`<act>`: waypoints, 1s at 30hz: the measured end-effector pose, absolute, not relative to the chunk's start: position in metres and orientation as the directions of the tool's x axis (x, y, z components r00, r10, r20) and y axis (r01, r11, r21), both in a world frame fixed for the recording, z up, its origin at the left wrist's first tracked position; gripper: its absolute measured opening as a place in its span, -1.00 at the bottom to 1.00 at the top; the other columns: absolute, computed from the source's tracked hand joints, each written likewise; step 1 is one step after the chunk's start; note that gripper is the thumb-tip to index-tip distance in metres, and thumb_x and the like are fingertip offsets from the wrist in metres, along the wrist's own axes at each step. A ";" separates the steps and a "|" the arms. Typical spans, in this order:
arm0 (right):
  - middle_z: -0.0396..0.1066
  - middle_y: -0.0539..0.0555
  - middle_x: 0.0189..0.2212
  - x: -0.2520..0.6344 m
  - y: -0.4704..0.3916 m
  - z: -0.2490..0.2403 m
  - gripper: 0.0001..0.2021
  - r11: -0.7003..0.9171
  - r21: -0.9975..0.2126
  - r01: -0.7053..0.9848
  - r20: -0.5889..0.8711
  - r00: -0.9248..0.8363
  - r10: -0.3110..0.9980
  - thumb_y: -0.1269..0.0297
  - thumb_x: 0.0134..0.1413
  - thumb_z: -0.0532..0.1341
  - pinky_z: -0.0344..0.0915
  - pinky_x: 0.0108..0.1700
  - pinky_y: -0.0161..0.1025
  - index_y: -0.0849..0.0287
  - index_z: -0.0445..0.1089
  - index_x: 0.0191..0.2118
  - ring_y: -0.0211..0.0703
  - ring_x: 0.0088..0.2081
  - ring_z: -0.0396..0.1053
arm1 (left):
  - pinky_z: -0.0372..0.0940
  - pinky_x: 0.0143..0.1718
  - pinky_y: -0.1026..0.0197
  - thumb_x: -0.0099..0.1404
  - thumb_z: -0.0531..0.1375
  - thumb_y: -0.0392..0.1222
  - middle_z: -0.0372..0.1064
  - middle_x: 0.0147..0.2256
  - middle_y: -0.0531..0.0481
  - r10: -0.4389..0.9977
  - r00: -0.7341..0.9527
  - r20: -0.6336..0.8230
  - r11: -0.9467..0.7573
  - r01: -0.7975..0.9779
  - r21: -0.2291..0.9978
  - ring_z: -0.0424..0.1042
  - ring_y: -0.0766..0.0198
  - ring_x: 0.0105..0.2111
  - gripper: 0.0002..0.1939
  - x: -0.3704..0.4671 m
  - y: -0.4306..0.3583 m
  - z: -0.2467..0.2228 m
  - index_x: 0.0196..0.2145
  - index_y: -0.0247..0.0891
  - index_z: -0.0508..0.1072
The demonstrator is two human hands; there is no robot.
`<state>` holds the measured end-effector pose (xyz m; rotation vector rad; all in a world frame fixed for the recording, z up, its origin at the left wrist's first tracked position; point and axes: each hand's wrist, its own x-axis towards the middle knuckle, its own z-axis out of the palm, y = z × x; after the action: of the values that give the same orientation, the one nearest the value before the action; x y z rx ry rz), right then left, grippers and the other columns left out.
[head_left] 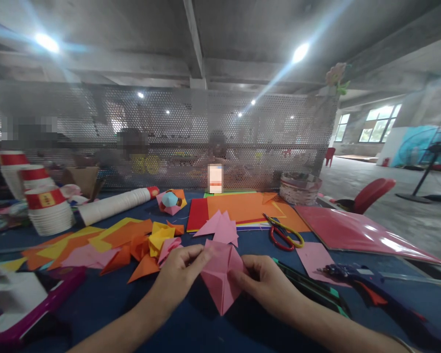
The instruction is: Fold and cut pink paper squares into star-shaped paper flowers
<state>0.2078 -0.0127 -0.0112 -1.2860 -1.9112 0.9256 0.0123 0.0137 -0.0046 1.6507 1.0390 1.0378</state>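
A sheet of pink folded paper (pixel 222 279) with creases, its point facing down toward me, is held above the blue table. My left hand (pixel 187 267) pinches its upper left edge between thumb and fingers. At its right edge my right hand (pixel 259 279) grips it, the thumb lying on the front face. Just beyond it lie pink folded pieces with pointed tips (pixel 220 228). Folded orange, yellow and pink paper shapes (pixel 158 242) sit beside my left hand.
Scissors (pixel 284 235) rest near stacked coloured paper (pixel 238 207). A glue gun (pixel 371 282) and a green-black cutter (pixel 312 287) lie right. Paper cups (pixel 47 211) and a purple tool (pixel 36 304) stand left. A perforated metal panel (pixel 169 127) closes the back.
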 end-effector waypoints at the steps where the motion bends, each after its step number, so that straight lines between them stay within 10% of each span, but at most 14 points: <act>1: 0.03 -0.09 -0.59 0.208 -0.013 -0.011 -0.67 0.273 -0.827 0.491 0.128 -0.308 0.943 0.10 0.14 0.09 -0.07 -0.52 -0.38 0.21 0.24 -0.54 -0.34 -0.51 -0.01 | 0.26 -0.31 0.25 0.22 0.12 0.06 0.40 -0.45 0.02 0.943 0.290 0.166 -0.222 0.175 0.959 0.36 0.19 -0.34 -0.65 0.012 0.014 -0.006 -0.49 -0.28 0.45; 17: 0.22 -0.04 -0.56 0.210 -0.006 -0.010 -0.70 0.236 -0.889 0.393 0.187 -0.159 0.969 0.09 0.10 0.12 0.03 -0.51 -0.38 0.23 0.33 -0.45 -0.31 -0.51 0.10 | 0.30 -0.28 0.21 0.12 0.26 0.05 0.28 -0.06 -0.12 0.936 0.296 0.189 -0.254 0.200 0.946 0.35 0.15 -0.14 -0.46 0.020 0.003 -0.013 -0.05 -0.20 0.14; 30: 0.30 -0.04 -0.51 0.204 -0.012 -0.008 -0.74 0.186 -0.951 0.246 0.132 -0.218 0.967 0.09 0.04 0.18 0.08 -0.49 -0.39 0.23 0.37 -0.44 -0.29 -0.49 0.16 | 0.35 -0.30 0.23 0.29 0.05 -0.07 0.47 -0.17 -0.10 0.924 0.343 0.167 -0.234 0.163 0.958 0.46 0.20 -0.28 -0.61 0.016 0.010 -0.014 0.02 -0.27 0.18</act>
<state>0.2036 -0.0125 -0.0079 -1.1750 -1.6294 1.0908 0.0157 0.0100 -0.0142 1.6484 0.9921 0.9961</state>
